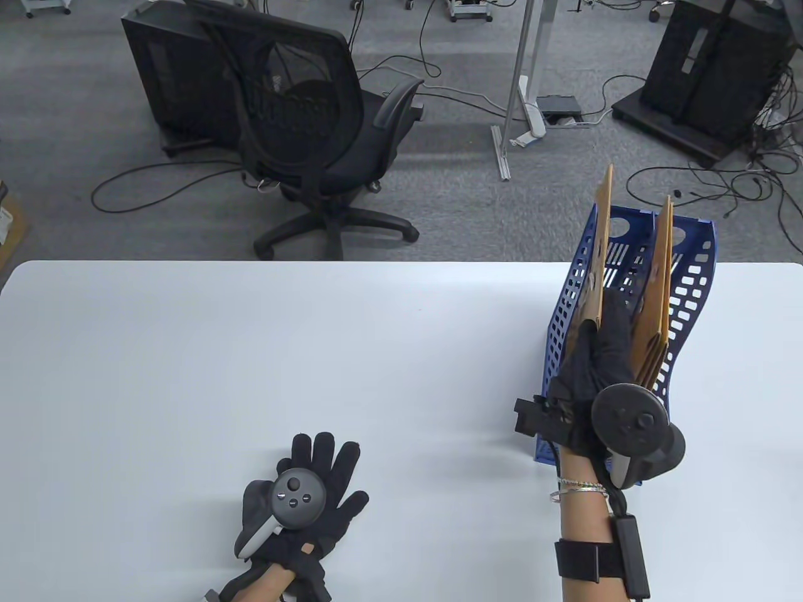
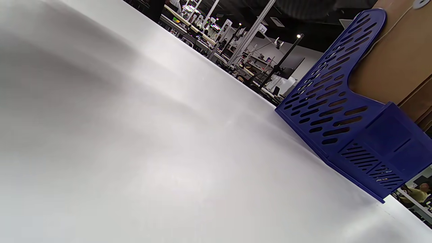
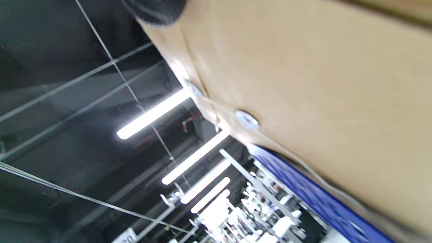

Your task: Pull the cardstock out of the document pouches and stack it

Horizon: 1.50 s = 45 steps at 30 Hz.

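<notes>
A blue perforated file rack stands on the right of the white table and holds several brown document pouches. My right hand grips one pouch by its lower edge; this pouch stands higher than the others in the rack's left slot. In the right wrist view the pouch fills the frame, with its round string clasp showing and a fingertip on its edge. My left hand rests flat on the table with fingers spread, holding nothing. The rack shows in the left wrist view.
A black office chair stands beyond the table's far edge. Cables, a metal post and black equipment carts are on the carpet behind. The table's far edge runs behind the rack.
</notes>
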Motion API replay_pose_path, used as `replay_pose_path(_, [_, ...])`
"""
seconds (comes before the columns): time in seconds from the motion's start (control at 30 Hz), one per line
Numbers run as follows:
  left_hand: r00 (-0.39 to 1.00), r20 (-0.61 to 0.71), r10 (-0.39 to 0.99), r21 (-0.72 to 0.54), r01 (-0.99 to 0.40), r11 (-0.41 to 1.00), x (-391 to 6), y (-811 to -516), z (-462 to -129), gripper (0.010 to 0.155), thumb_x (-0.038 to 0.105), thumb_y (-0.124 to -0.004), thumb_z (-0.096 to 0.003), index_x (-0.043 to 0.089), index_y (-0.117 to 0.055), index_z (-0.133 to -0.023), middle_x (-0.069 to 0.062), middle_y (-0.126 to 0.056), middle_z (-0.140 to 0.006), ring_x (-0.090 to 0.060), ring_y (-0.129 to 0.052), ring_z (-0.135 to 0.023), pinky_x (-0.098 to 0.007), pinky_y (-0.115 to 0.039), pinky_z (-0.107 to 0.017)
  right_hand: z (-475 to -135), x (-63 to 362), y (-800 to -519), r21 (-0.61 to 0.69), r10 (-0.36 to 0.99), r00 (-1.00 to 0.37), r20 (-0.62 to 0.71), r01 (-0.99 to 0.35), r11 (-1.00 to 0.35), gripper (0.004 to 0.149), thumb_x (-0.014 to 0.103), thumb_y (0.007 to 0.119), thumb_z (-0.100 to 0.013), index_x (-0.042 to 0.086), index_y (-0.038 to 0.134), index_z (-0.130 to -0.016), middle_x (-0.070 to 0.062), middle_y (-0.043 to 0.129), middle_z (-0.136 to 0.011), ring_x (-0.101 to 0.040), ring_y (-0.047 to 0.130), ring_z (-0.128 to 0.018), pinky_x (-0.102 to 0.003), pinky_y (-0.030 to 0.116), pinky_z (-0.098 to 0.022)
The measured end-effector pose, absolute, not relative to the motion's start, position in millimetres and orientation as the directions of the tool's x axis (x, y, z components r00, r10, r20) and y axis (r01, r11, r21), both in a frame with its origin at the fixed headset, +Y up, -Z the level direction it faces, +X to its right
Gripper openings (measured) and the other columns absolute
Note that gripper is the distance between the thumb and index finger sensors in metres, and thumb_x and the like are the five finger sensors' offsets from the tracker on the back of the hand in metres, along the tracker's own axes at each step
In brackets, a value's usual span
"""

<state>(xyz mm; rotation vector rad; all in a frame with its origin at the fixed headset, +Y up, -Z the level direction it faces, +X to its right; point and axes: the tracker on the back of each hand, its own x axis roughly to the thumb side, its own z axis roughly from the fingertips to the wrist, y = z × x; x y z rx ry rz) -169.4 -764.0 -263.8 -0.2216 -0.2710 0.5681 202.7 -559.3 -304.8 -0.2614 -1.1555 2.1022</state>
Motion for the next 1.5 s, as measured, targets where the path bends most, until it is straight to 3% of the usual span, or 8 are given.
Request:
replay_pose_path(0.37, [0.720,0.224,0.657,-0.299,-0.591,0.749,-172.5,-758.7,-263.7,0.075,0.059,-0.060,-0.0519,0.044,-0.012,-0.107,0.003,0.005,-0.115,-0.025,0.019,-0.098,-0.055,0.001,-0.066,-253.9,157.2,-478.9,-0.873,0.363,-0.851,0.379,-0.459,-0.164,0.049,0.027,0.063,-0.058,0.026,0.051,-0.105,-0.002,0.067,-0.106,-0.026,0.077,-0.094,-0.037,0.076,-0.068])
replay_pose_path(0.63, [0.638,0.290,0.713,-0.261,-0.664,0.701,-182.7,-746.5,-264.9,0.092,0.061,-0.071,-0.0466,0.047,0.002,-0.101,0.006,0.015,-0.111,-0.026,0.023,-0.097,-0.059,0.002,-0.065,-227.6,128.2,-457.0,-0.717,0.331,-0.700,0.634,-0.691,-0.089,0.049,0.029,0.063,-0.058,0.030,0.052,-0.105,0.003,0.070,-0.106,-0.022,0.080,-0.094,-0.034,0.079,-0.068])
replay_pose_path(0.87, [0.434,0.317,0.843,-0.257,-0.817,0.517,-215.3,-730.2,-272.4,0.103,0.062,-0.077,-0.0427,0.046,0.008,-0.098,0.005,0.019,-0.109,-0.028,0.025,-0.095,-0.061,0.003,-0.064,-260.9,126.6,-494.5,-0.354,0.591,-0.356,0.724,-0.927,-0.126,0.048,0.026,0.068,-0.054,0.022,0.067,-0.101,-0.002,0.086,-0.095,-0.026,0.095,-0.080,-0.036,0.087,-0.056])
replay_pose_path(1.1, [0.015,0.252,0.968,-0.285,-0.954,0.089,-244.7,-736.1,-282.4,0.107,0.059,-0.079,-0.0428,0.044,0.013,-0.095,0.002,0.017,-0.110,-0.030,0.016,-0.101,-0.061,-0.003,-0.068,-310.3,120.8,-570.0,0.144,0.843,-0.074,0.532,-0.974,-0.177,0.046,0.026,0.068,-0.054,0.020,0.071,-0.100,-0.004,0.089,-0.091,-0.028,0.097,-0.076,-0.037,0.087,-0.054])
replay_pose_path(1.2, [-0.063,0.206,0.976,-0.380,-0.925,0.020,-245.6,-743.7,-290.2,0.104,0.057,-0.080,-0.0433,0.043,0.007,-0.099,-0.001,0.004,-0.116,-0.033,0.004,-0.106,-0.059,-0.021,-0.075,-319.5,114.4,-587.9,0.229,0.864,-0.001,0.504,-0.964,-0.135,0.045,0.027,0.068,-0.054,0.021,0.072,-0.099,-0.003,0.090,-0.089,-0.027,0.098,-0.074,-0.036,0.087,-0.053])
replay_pose_path(1.27, [-0.102,0.193,0.976,-0.460,-0.888,-0.002,-242.4,-748.2,-294.6,0.098,0.054,-0.080,-0.0453,0.042,-0.002,-0.103,-0.002,-0.024,-0.122,-0.033,-0.030,-0.113,-0.056,-0.046,-0.076,-322.6,108.9,-595.7,0.272,0.877,0.062,0.477,-0.959,-0.080,0.046,0.026,0.068,-0.054,0.020,0.072,-0.099,-0.004,0.090,-0.089,-0.028,0.098,-0.074,-0.038,0.087,-0.053])
replay_pose_path(1.37, [-0.233,0.140,0.962,-0.506,-0.852,-0.133,-241.3,-755.5,-298.2,0.052,0.040,-0.073,-0.0523,0.044,-0.059,-0.102,0.002,-0.080,-0.106,-0.023,-0.086,-0.093,-0.046,-0.077,-0.061,-324.0,107.7,-603.0,0.210,0.884,0.034,0.466,-0.975,-0.073,0.046,0.025,0.069,-0.055,0.019,0.070,-0.100,-0.006,0.087,-0.091,-0.030,0.093,-0.078,-0.041,0.083,-0.057])
replay_pose_path(1.5, [-0.248,0.194,0.949,-0.419,-0.896,-0.148,-244.5,-750.9,-295.5,0.047,0.036,-0.074,-0.0525,0.042,-0.068,-0.099,-0.002,-0.092,-0.094,-0.019,-0.099,-0.077,-0.040,-0.083,-0.051,-307.2,102.0,-610.7,-0.128,0.818,-0.314,0.482,-0.949,-0.288,0.080,0.036,0.069,-0.058,0.025,0.013,-0.114,-0.014,0.017,-0.119,-0.046,0.019,-0.107,-0.061,0.024,-0.077])
